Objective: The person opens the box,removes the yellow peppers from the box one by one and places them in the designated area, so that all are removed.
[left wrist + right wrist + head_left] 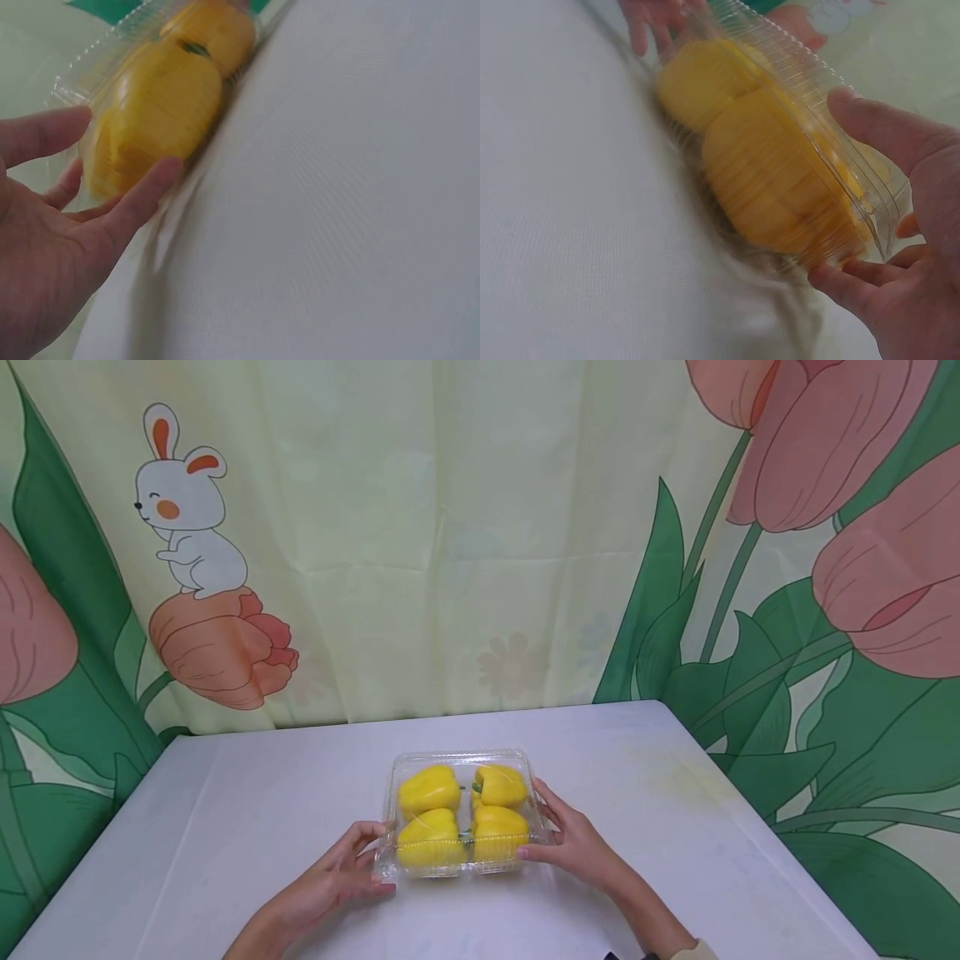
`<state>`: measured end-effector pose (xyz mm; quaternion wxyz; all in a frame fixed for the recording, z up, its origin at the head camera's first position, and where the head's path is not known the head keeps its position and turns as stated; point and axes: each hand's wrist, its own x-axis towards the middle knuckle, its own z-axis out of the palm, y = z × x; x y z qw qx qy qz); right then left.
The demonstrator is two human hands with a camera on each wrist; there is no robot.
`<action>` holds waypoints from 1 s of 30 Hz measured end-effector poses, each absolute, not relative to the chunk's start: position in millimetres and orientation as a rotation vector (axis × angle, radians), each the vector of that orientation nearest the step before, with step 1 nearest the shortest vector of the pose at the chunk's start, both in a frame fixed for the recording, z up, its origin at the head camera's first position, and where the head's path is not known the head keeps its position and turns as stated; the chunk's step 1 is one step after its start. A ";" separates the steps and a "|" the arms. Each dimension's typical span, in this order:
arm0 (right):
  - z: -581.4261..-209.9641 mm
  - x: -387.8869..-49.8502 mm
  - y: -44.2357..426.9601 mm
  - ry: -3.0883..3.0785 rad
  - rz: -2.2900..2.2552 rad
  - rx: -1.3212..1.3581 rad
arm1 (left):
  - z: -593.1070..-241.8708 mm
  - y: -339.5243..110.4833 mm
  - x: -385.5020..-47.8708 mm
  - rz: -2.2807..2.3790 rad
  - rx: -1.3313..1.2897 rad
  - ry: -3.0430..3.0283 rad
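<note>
A clear plastic clamshell box (467, 758) with several yellow bell peppers (429, 791) inside is at the middle of the white table, its lid down. My left hand (330, 878) holds the box's left side near the front corner, thumb toward the front and fingers along the side. At the right side my right hand (573, 839) grips the box, its thumb at the front rim. In the right wrist view that thumb lies by the lid's edge and the fingertips (832, 281) are low against the base. Whether the box's underside touches the table cannot be told.
The white-covered table (247, 802) stretches out on both sides of the box, with its back edge close to a hanging cloth (465, 568). Printed tulips and a rabbit decorate the cloth. A faint yellowish stain (686, 777) marks the table's right part.
</note>
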<state>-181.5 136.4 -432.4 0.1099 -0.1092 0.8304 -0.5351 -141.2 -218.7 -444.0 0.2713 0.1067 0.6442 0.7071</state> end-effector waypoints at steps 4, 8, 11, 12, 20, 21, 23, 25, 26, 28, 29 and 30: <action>-434.5 -181.4 137.8 2.436 -1.584 -0.344 | -443.5 -218.8 -141.4 1.903 0.283 1.736; -436.1 -181.5 139.1 2.439 -1.587 -0.364 | -443.5 -219.6 -140.6 1.904 0.322 1.725; -437.1 -181.3 140.0 2.447 -1.580 -0.381 | -444.0 -219.6 -139.8 1.895 0.349 1.728; -437.3 -181.2 140.3 2.448 -1.580 -0.385 | -444.1 -219.4 -139.6 1.894 0.356 1.727; -437.0 -181.7 140.1 2.461 -1.565 -0.399 | -444.9 -215.2 -137.0 1.886 0.337 1.773; -436.8 -181.7 140.0 2.463 -1.564 -0.400 | -445.1 -214.6 -136.7 1.886 0.335 1.777; -436.8 -181.6 139.9 2.469 -1.561 -0.405 | -445.3 -213.8 -135.9 1.885 0.332 1.792; -437.3 -181.5 140.0 2.472 -1.561 -0.408 | -445.7 -213.3 -135.4 1.883 0.333 1.799; -437.7 -181.5 140.0 2.475 -1.558 -0.408 | -445.8 -213.2 -135.0 1.886 0.335 1.798; -438.5 -181.5 140.2 2.478 -1.556 -0.408 | -446.4 -213.2 -134.5 1.893 0.339 1.793; -438.8 -181.4 140.3 2.479 -1.556 -0.409 | -446.7 -213.2 -134.3 1.893 0.341 1.795; -439.0 -181.3 140.4 2.480 -1.558 -0.407 | -447.1 -213.1 -134.1 1.897 0.341 1.792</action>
